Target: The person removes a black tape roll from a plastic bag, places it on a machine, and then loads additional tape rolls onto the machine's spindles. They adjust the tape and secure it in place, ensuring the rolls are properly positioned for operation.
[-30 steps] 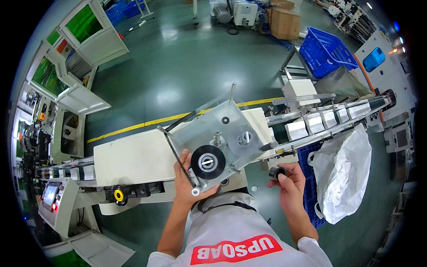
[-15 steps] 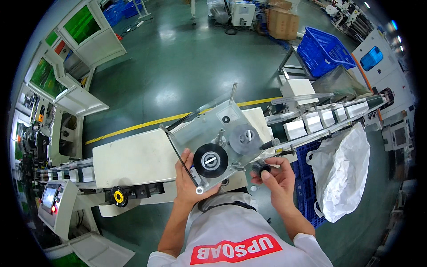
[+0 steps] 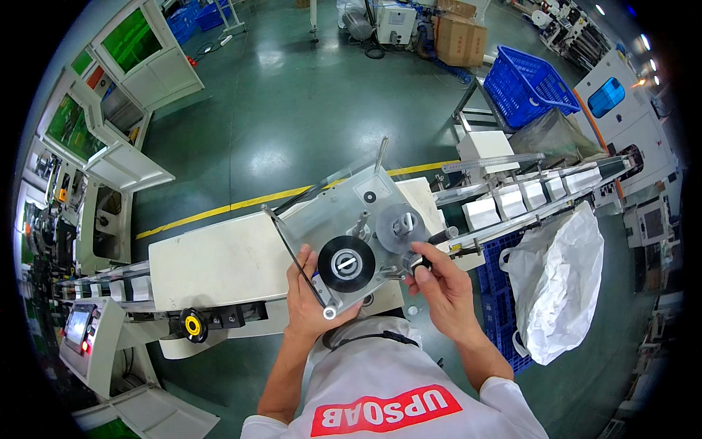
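A ribbon cassette (image 3: 333, 212), a grey metal plate with posts, lies tilted in front of me. It carries a black ribbon roll (image 3: 346, 264) and, farther right, a grey translucent disc (image 3: 399, 227). My left hand (image 3: 313, 301) grips the plate's near left edge, thumb up beside the black roll. Its other fingers are partly hidden beneath. Pinched between the thumb and fingers of my right hand (image 3: 444, 294) is a small round part, black with a clear rim (image 3: 414, 262). This part is close to the plate's right edge, just below the disc; whether they touch I cannot tell.
A cream machine cover (image 3: 219, 256) extends left, with a black and yellow handwheel (image 3: 194, 325) below it. White boxes (image 3: 510, 203) line the conveyor at right. Nearby are a white sack (image 3: 556, 285), a blue pallet (image 3: 499, 314), a blue basket (image 3: 530, 88) and a control panel (image 3: 79, 325).
My right hand has moved left and up, bringing the small round part against or near the cassette's right side. The left hand keeps its grip on the plate.
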The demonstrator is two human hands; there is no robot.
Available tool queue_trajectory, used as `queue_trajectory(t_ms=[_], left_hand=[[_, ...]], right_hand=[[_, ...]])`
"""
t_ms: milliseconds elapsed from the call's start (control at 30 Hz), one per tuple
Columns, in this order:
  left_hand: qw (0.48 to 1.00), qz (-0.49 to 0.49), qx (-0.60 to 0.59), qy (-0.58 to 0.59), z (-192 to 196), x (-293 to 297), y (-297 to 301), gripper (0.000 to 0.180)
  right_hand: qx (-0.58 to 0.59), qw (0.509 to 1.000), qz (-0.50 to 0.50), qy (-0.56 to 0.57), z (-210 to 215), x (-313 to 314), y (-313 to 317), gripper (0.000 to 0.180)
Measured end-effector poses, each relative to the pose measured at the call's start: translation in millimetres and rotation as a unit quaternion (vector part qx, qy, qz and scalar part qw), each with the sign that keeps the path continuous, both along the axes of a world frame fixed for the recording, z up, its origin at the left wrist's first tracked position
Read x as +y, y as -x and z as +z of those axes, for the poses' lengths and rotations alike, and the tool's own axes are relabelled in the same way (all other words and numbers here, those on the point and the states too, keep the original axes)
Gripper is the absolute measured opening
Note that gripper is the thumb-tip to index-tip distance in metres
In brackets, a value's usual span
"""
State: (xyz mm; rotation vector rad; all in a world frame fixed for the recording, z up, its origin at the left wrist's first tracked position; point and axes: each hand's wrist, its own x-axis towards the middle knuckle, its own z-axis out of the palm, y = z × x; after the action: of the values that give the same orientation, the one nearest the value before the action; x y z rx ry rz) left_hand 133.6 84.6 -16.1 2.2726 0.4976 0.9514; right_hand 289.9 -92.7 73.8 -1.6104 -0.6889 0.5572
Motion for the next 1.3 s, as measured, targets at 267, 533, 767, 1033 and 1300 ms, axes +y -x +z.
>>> queue_trajectory(t_ms=[267, 533, 767, 1033, 1300], left_hand=[[1.0, 0.006, 0.008, -0.01, 1, 0, 0, 0.103], [1.0, -0.001, -0.001, 0.016, 2, 1, -1, 0.103], [1.0, -0.007, 0.026, -0.015, 3, 3, 0, 0.102], [1.0, -0.004, 0.026, -0.017, 4, 4, 0, 0.1], [1.0, -0.008, 0.017, -0.011, 4, 4, 0, 0.099]], right_hand=[[-0.014, 0.997, 0.044, 0.063, 15, 3, -6, 0.048], [-0.177, 0.969, 0.066, 0.159, 33, 10, -9, 0.046], [-0.319, 0.915, 0.083, 0.235, 50, 19, -22, 0.047], [-0.438, 0.886, 0.021, 0.15, 58, 36, -36, 0.038], [-0.471, 0.877, 0.011, 0.1, 54, 35, -39, 0.037]])
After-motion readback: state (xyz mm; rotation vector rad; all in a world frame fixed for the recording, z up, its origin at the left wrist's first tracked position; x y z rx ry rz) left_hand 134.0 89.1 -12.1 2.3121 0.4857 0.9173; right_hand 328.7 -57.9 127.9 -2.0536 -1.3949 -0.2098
